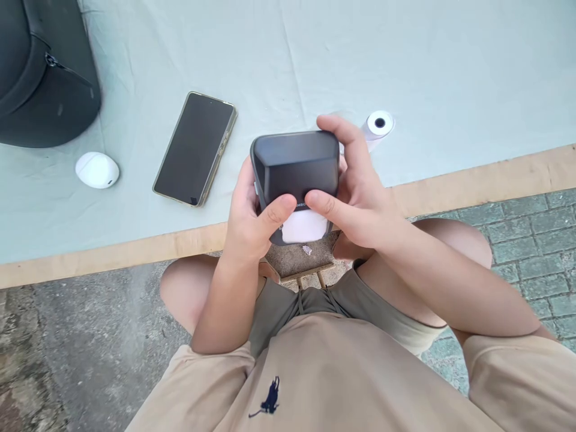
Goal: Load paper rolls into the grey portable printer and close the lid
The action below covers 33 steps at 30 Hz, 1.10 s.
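Note:
A black portable receipt printer (299, 165) is held between both hands, just over the table's front edge. A short piece of white paper (306, 227) sticks out at its near end. My left hand (252, 219) grips the left side, its thumb pressed on the top near the paper. On the other side my right hand (357, 195) wraps the printer, thumb on top and index finger at the far right corner. The fingers beneath are mostly hidden. Just beyond my right hand lies a white paper roll (378, 127) with a dark core, partly covered by the hand.
A smartphone (195, 150) lies on the pale cloth-covered table (450, 78), left of the printer. Further left are a white earbud case (97, 170) and a black zippered bag (45, 78). A wooden edge (477, 177) runs along the table's front, above my knees.

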Motion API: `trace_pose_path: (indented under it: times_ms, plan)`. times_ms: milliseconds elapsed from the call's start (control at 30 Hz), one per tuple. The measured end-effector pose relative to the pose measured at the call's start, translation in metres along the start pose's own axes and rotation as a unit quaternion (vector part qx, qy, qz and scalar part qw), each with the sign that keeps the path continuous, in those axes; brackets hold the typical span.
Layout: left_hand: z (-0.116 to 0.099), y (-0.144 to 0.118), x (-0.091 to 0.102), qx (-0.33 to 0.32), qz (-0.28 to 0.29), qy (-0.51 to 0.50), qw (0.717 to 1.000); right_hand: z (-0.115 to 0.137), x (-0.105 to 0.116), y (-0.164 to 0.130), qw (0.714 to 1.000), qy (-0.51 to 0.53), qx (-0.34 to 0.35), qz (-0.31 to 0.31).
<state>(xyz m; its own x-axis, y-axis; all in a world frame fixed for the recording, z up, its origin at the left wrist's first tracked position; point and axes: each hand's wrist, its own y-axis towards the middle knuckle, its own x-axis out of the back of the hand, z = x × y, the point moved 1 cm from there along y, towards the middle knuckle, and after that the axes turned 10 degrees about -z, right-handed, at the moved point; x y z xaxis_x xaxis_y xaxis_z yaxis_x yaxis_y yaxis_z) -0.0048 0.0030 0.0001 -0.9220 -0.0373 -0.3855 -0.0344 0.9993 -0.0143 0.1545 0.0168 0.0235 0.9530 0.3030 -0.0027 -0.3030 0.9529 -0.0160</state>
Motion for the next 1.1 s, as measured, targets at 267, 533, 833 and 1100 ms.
trace_pose_path:
  times_ms: [267, 533, 833, 1100]
  plan:
    - [0.002, 0.004, -0.004, 0.030, -0.015, -0.060, 0.998, 0.001, 0.002, 0.000, 0.997, 0.053, -0.055, -0.030]
    - [-0.001, 0.008, -0.006, 0.055, -0.065, -0.068, 0.994, 0.006, -0.006, 0.007, 0.996, 0.067, -0.025, -0.052]
    - [-0.003, 0.005, -0.005, 0.027, -0.103, -0.072, 0.992, 0.018, -0.008, 0.013, 0.992, -0.084, 0.044, -0.083]
    - [-0.003, 0.006, 0.002, 0.045, -0.112, -0.061, 0.991, 0.019, 0.012, 0.014, 0.982, -0.171, 0.078, -0.015]
